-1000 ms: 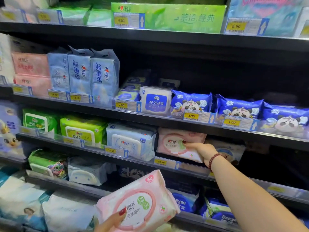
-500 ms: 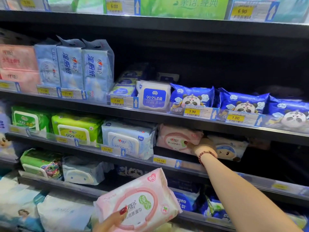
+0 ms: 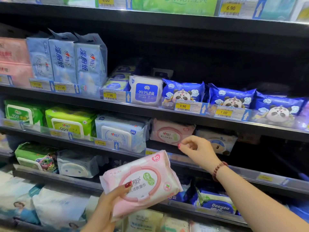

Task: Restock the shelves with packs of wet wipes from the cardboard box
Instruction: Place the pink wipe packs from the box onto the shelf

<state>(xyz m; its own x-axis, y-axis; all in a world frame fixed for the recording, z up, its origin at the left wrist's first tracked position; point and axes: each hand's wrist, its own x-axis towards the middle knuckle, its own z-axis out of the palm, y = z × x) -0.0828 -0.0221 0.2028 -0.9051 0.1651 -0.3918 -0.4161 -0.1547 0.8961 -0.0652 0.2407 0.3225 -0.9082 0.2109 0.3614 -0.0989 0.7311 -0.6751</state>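
- The shelved pink pack of wet wipes lies on a dark shelf. Its round label faces out and it sits a little back from the front rail.
- The right hand hangs just in front of that pack's lower right corner. Its fingers are loosely curled and grasp nothing (one red-nailed fingertip points left). I cannot tell whether it touches the pack.
- A bead bracelet circles the right wrist, below and to the right of the shelved pink pack.
- The left hand is below the shelved pink pack and somewhat to its left. It grasps the held pink pack, with the thumb pressed on the front face and the fingers hidden behind.
- The held pink pack is in the air in front of the lower shelves, tilted so that its "80" corner points up toward the shelved pink pack. It carries the same print.
- Just left of the shelved pink pack stands a pale blue pack, close against it, and farther left is a lime-green pack.
- Just right of the shelved pink pack lies a white pack with a cartoon face. The right hand covers its left edge.
- One shelf above the shelved pink pack, a blue panda pack sits behind a 3.90 price tag.
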